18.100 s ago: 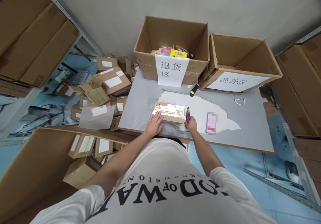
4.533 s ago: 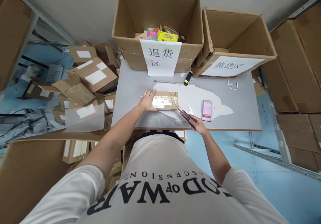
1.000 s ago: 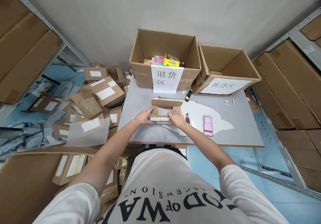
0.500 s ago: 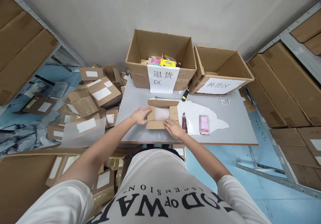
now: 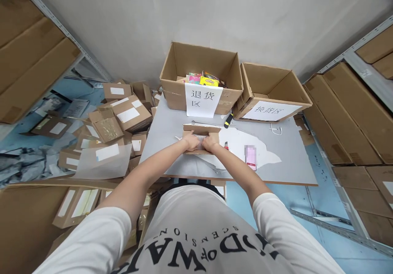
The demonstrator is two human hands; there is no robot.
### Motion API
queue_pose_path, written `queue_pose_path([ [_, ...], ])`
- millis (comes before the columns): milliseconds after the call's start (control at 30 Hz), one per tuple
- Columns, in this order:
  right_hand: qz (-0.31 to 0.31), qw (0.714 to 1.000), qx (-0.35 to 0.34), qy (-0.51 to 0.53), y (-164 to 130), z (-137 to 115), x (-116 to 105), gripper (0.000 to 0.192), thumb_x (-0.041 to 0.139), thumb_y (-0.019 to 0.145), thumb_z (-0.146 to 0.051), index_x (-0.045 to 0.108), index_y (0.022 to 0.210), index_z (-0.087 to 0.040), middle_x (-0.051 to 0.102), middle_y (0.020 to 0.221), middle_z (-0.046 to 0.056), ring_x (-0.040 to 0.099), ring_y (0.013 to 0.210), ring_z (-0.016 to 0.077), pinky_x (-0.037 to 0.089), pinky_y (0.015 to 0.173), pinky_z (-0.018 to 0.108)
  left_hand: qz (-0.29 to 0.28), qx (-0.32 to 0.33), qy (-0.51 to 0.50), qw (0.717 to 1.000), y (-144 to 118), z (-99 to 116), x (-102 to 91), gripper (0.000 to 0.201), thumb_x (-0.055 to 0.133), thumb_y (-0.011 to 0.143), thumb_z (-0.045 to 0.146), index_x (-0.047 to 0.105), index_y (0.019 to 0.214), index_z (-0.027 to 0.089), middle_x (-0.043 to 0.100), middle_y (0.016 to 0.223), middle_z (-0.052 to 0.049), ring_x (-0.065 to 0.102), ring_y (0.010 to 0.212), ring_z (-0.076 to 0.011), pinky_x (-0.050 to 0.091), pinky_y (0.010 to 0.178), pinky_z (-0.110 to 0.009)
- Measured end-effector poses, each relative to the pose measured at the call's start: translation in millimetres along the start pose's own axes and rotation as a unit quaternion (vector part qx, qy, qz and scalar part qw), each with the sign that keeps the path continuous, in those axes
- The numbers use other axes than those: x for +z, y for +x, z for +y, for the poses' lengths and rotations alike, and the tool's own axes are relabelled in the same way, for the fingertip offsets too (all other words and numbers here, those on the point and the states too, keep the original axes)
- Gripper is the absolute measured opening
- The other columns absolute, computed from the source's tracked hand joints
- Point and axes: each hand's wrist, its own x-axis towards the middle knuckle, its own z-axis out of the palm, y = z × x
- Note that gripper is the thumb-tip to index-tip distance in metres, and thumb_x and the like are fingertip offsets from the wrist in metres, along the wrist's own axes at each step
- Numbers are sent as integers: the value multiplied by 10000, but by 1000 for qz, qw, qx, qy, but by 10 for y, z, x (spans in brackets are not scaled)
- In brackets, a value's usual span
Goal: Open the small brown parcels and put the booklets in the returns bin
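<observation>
Carton, left hand, right hand now inside, finger grip unclear (earlier at edges)

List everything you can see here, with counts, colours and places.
Table: 1, grey, centre
Small open box: 1, brown, table's left half
Big open boxes: 2, brown, back of table
Packets: several, pink, yellow, others, left big box
Signs: 2, white, big boxes' fronts
Phone: 1, pink screen, table's right half
Cutter: 1, red, right of small box
Tool: 1, black and yellow, before big boxes
Cable: 1, white, before right big box
Cartons: many, brown, heaped left of table
Plastic bags: uncounted, grey, far left
Shelves: 2, grey, either side
Wall: 1, grey, behind
Floor: 1, blue, below
Shirt: 1, white, bottom
Left hand: 1, bare, in small box
Right hand: 1, bare, in small box
</observation>
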Motion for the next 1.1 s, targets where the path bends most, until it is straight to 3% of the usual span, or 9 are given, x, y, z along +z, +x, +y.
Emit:
queue_pose_path([
  [200,-24,996,43,-70,-175,43,-36,332,436,835,-83,730,979,-140,704,1005,197,597,1018,333,219,1010,575,32,-54,20,998,-171,69,-35,308,630,744,420,725,871,156,703,972,-171,588,1011,-380,88,1055,-584],
  [300,-24,990,110,-80,-350,134,-31,327,474,851,-156,694,1084,-91,655,1111,241,529,1107,369,168,1043,593,79,-98,11,992,-356,16,6,513,595,729,576,721,961,137,658,1069,-214,527,1089,-418,64,1060,-600],
  [367,-7,990,132,-49,-480,170,5,426,503,868,-282,623,1187,-28,568,1245,284,474,1176,386,181,1056,588,111,-125,-9,986,-493,-29,72,680,566,706,661,678,1088,111,577,1219,-248,449,1179,-438,52,1073,-602],
  [500,72,986,151,11,-680,160,153,709,424,890,-510,384,1400,-20,268,1495,261,300,1343,373,180,1082,580,130,-198,-25,971,-678,-54,255,982,486,686,763,404,1396,90,274,1493,-252,220,1357,-437,43,1075,-630],
  [633,101,976,187,44,-781,230,354,812,395,881,-574,235,1464,-32,164,1535,240,134,1424,350,153,1102,564,109,-230,-45,966,-693,-28,389,1131,482,658,789,188,1480,70,121,1543,-238,73,1412,-424,41,1085,-625],
  [733,66,962,235,122,-822,366,542,852,354,890,-584,139,1479,-7,188,1524,257,170,1419,350,209,1094,531,108,-234,-73,964,-653,-39,462,1222,519,622,793,101,1486,37,65,1543,-258,16,1420,-423,71,1095,-611],
  [833,40,949,218,225,-833,446,750,779,267,930,-523,39,1497,-40,264,1509,231,308,1381,287,285,1080,466,128,-218,-128,959,-613,-78,567,1318,583,578,780,-3,1480,19,12,1536,-285,18,1423,-417,164,1100,-566],
  [933,57,938,214,266,-811,432,915,723,239,948,-452,-36,1501,-76,281,1510,204,389,1341,250,315,1069,436,166,-187,-199,948,-586,-111,693,1444,672,505,748,-123,1456,7,-26,1522,-318,59,1422,-406,246,1097,-488],
  [1100,73,936,227,260,-829,384,925,750,258,937,-482,0,1497,-55,231,1525,218,289,1394,268,300,1078,447,185,-190,-233,936,-585,-107,776,1503,735,468,703,-188,1439,22,-14,1523,-317,44,1429,-379,260,1102,-450],
])
